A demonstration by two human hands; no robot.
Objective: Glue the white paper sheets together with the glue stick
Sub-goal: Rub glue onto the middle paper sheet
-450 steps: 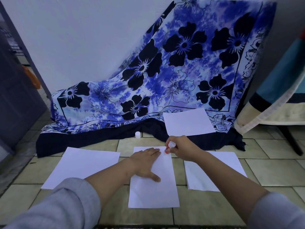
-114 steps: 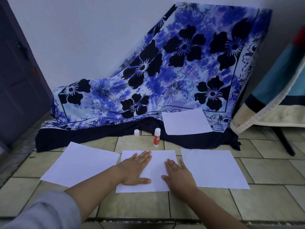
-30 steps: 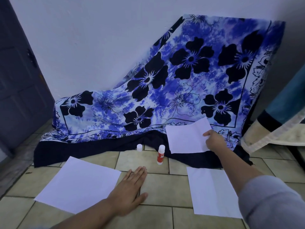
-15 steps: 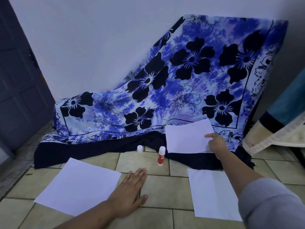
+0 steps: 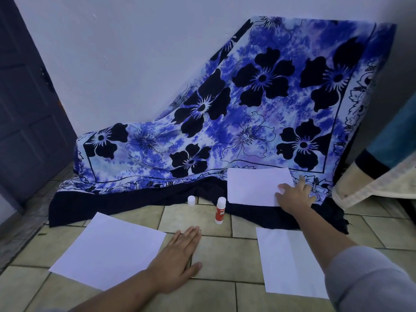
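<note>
A small upright glue stick (image 5: 220,210) with a red label and white top stands on the beige floor tiles (image 5: 225,262), its little white cap (image 5: 191,201) standing apart just left of it. Three plain white paper sheets lie flat. The far sheet (image 5: 252,186), right of the glue stick, lies on the blue flowered cloth (image 5: 225,122); the right hand (image 5: 295,198) rests spread fingers on its near right corner, gripping nothing. The left sheet (image 5: 108,248) and the right sheet (image 5: 290,262) lie nearer than the glue stick. Between them the left hand (image 5: 180,262) lies flat on the tiles, fingers straight, beside the left sheet's edge.
</note>
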